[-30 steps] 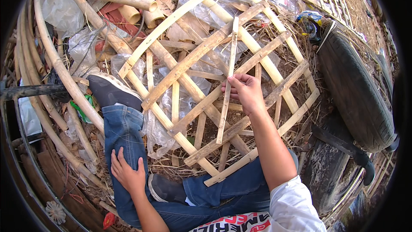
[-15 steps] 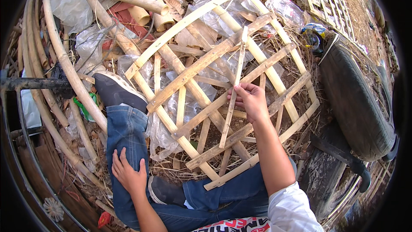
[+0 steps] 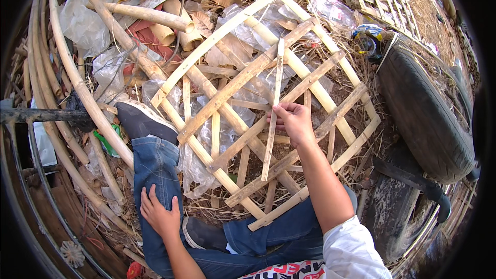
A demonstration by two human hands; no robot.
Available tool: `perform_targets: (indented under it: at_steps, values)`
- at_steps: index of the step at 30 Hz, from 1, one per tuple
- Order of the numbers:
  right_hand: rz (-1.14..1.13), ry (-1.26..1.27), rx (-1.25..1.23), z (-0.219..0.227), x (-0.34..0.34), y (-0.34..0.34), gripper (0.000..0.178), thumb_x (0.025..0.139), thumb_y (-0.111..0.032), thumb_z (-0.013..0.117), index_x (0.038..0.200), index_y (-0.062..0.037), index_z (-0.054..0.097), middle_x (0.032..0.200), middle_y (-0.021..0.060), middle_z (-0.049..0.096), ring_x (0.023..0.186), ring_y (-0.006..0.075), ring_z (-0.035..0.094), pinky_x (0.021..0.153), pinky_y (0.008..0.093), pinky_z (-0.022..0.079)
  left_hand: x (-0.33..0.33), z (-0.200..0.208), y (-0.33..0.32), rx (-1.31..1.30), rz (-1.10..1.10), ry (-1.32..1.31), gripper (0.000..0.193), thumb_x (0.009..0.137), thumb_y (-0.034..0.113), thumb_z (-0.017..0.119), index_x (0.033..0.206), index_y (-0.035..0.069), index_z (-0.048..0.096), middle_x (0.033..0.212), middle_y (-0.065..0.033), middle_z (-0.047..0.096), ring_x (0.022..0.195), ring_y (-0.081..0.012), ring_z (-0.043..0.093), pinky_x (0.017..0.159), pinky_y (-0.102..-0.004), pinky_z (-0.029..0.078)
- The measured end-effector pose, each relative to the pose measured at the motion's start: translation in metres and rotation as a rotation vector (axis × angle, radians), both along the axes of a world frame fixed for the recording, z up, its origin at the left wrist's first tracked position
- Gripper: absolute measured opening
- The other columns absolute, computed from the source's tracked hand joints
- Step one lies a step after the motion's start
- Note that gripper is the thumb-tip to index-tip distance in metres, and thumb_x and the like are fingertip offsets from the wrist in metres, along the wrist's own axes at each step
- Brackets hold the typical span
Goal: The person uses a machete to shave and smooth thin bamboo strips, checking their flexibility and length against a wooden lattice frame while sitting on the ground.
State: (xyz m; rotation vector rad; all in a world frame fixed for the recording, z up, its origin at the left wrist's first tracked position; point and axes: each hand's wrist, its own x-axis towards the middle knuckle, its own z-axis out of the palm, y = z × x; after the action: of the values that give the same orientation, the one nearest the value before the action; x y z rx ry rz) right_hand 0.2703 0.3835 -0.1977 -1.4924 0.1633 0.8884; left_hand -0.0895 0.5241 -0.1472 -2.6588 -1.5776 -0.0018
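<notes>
A lattice panel of split bamboo [image 3: 225, 107] lies tilted in front of me, its crossed strips framed by pale outer slats. My right hand [image 3: 292, 123] pinches a thin bamboo strip [image 3: 274, 98] near its middle, between thumb and fingers. That strip lies over the lattice, running from near the upper crossbar down toward the lower one; whether it is woven in anywhere, I cannot tell. Resting on my left jeans leg [image 3: 155, 163], my left hand [image 3: 160, 212] holds nothing and has its fingers apart.
Bamboo poles [image 3: 77, 77] curve along the left, beside a dark metal frame [image 3: 46, 116]. At the right is a black tire [image 3: 423, 108]. Clear plastic sheeting [image 3: 201, 170] and dry leaves lie under the panel. Another lattice [image 3: 385, 0] is at the upper right.
The thin strip has swung slightly more upright, and its upper end has shifted left with my right hand. The whole view has shifted a little. My left hand stays on the leg.
</notes>
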Motion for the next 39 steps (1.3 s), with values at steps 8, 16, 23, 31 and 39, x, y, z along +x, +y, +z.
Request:
perform_targets:
  at_steps: [8, 16, 23, 31, 39]
  values:
    - [-0.004, -0.003, -0.009, 0.003, 0.0, 0.002, 0.017, 0.092, -0.011, 0.061, 0.098, 0.0052, 0.062, 0.085, 0.0141, 0.069, 0.074, 0.0205, 0.07, 0.063, 0.0303, 0.059, -0.001, -0.001, -0.001, 0.031, -0.017, 0.001, 0.067, 0.072, 0.03, 0.073, 0.13, 0.011, 0.046, 0.138, -0.0178, 0.043, 0.126, -0.0358, 0.042, 0.105, -0.048, 0.031]
    - [-0.001, -0.001, 0.022, -0.002, 0.002, 0.002, 0.018, 0.092, -0.012, 0.061, 0.099, 0.0054, 0.062, 0.086, 0.0145, 0.069, 0.074, 0.0203, 0.07, 0.063, 0.0305, 0.059, 0.0, -0.001, -0.001, 0.035, -0.011, 0.004, 0.067, 0.072, 0.03, 0.073, 0.13, 0.011, 0.046, 0.138, -0.0176, 0.043, 0.125, -0.0355, 0.043, 0.105, -0.0479, 0.031]
    - [0.008, 0.107, 0.188, 0.006, 0.001, -0.014, 0.018, 0.092, -0.013, 0.06, 0.101, 0.0021, 0.064, 0.093, 0.0116, 0.069, 0.085, 0.0195, 0.069, 0.078, 0.0331, 0.057, 0.002, -0.004, 0.001, 0.047, -0.012, 0.003, 0.066, 0.072, 0.031, 0.074, 0.129, 0.012, 0.047, 0.137, -0.0173, 0.044, 0.124, -0.035, 0.044, 0.104, -0.0477, 0.032]
    - [0.079, 0.071, 0.528, 0.109, -0.034, -0.068, 0.017, 0.089, -0.012, 0.064, 0.1, 0.0009, 0.068, 0.1, 0.0134, 0.069, 0.09, 0.0211, 0.067, 0.085, 0.0359, 0.054, 0.006, 0.002, 0.001, -0.054, -0.032, -0.358, 0.049, 0.077, 0.024, 0.073, 0.119, 0.006, 0.054, 0.128, -0.0169, 0.05, 0.119, -0.0347, 0.047, 0.102, -0.0466, 0.033]
    - [0.016, -0.01, 0.679, 0.155, -0.105, -0.145, 0.02, 0.086, -0.011, 0.067, 0.103, -0.0012, 0.07, 0.124, 0.0131, 0.061, 0.113, 0.0222, 0.056, 0.102, 0.04, 0.04, 0.142, 0.152, -0.107, -1.031, -0.83, -0.653, 0.031, 0.077, 0.026, 0.075, 0.093, 0.0, 0.067, 0.092, -0.0133, 0.068, 0.088, -0.0302, 0.064, 0.084, -0.037, 0.044]
